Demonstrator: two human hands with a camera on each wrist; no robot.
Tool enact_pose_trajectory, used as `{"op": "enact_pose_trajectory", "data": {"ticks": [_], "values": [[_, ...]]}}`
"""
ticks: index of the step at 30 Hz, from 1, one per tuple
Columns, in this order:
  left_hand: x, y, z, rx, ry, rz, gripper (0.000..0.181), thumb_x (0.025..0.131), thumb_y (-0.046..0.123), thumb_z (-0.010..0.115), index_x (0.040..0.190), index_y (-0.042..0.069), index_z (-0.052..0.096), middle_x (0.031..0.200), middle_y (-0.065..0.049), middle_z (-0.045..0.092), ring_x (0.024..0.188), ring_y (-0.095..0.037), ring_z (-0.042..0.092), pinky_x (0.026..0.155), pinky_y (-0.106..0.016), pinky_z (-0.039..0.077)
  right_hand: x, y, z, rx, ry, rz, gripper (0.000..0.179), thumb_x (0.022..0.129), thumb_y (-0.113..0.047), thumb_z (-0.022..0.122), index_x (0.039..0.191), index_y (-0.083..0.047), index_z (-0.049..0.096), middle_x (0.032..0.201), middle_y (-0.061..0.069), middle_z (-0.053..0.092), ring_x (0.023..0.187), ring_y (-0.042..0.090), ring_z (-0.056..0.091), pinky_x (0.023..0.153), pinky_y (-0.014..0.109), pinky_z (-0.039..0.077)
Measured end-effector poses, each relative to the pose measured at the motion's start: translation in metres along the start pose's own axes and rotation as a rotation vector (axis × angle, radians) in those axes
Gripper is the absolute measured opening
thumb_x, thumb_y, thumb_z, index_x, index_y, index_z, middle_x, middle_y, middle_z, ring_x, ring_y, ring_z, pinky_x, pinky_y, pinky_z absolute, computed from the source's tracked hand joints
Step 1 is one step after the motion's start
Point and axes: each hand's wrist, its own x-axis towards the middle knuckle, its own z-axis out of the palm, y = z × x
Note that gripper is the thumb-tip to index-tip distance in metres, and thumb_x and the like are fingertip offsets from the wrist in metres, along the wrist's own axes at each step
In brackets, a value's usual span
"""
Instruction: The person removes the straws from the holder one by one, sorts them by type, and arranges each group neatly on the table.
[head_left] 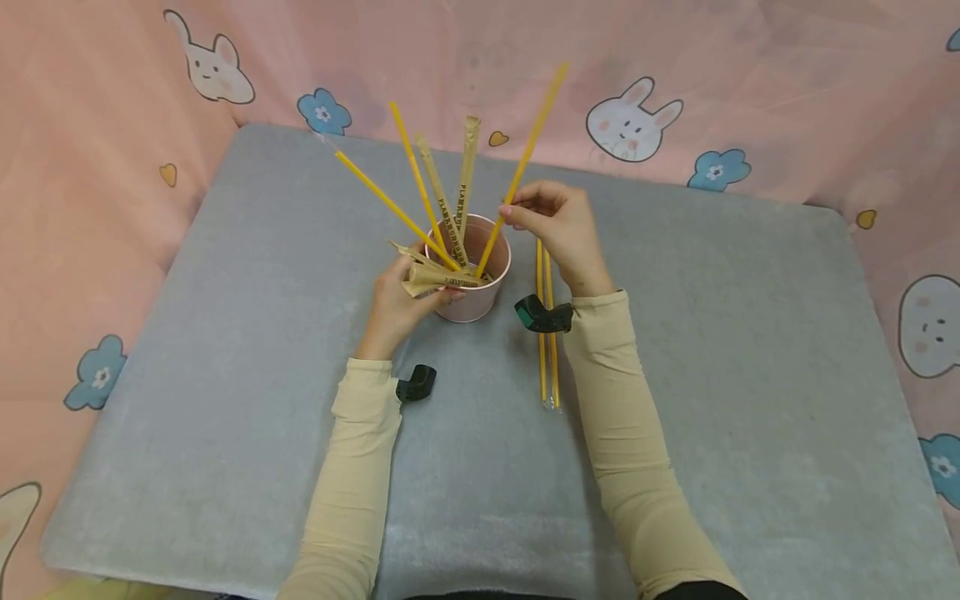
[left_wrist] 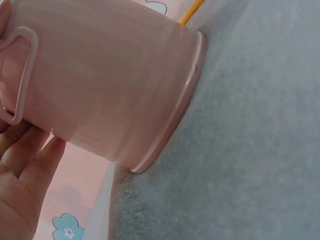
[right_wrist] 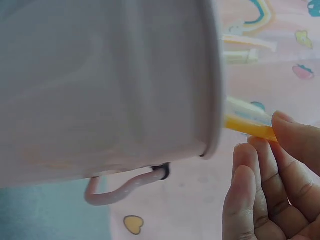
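A small pink bucket (head_left: 468, 311) with a looped side handle (left_wrist: 31, 75) stands on the grey table (head_left: 247, 375). My left hand (head_left: 393, 302) holds it at the left side, thumb on the near side by the rim. Inside lean yellow straws (head_left: 386, 202) and several paper-wrapped straws (head_left: 467, 158); some paper-wrapped ones lie low across the near rim. Between thumb and fingertips, my right hand (head_left: 566, 229) pinches one yellow straw (head_left: 531, 146), its lower end inside the bucket. The right wrist view shows this pinch beyond the bucket's rim (right_wrist: 214, 75).
Two yellow straws (head_left: 554, 367) in clear wrapping lie on the table right of the bucket, partly under the right wrist. Pink cloth (head_left: 420, 50) with rabbits and flowers hangs behind the table's far edge. A dark wrist camera (head_left: 416, 383) sits on each wrist.
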Motion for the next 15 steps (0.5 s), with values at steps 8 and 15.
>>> {"op": "enact_pose_trajectory", "data": {"ticks": [8,15], "values": [[0.0,0.002,0.001,0.001,-0.005,-0.004,0.069,0.068,0.008,0.085,0.13,0.001,0.054,0.135,-0.013,0.052,0.115,-0.025,0.052,0.095,-0.036,0.04,-0.006,-0.01,-0.006,0.023,0.028,-0.026,0.002,0.082,0.0,0.071,0.082,-0.001,0.069,0.077,0.004,0.068,0.073,0.018,0.063,0.071,0.028,0.052],[0.001,0.001,0.001,-0.036,-0.001,0.018,0.071,0.068,0.004,0.084,0.131,-0.001,0.053,0.137,-0.014,0.05,0.117,-0.024,0.05,0.095,-0.034,0.04,-0.011,-0.019,-0.009,0.064,0.049,-0.038,0.004,0.08,0.0,0.073,0.081,-0.001,0.07,0.077,0.004,0.068,0.072,0.021,0.062,0.073,0.029,0.051]]}}
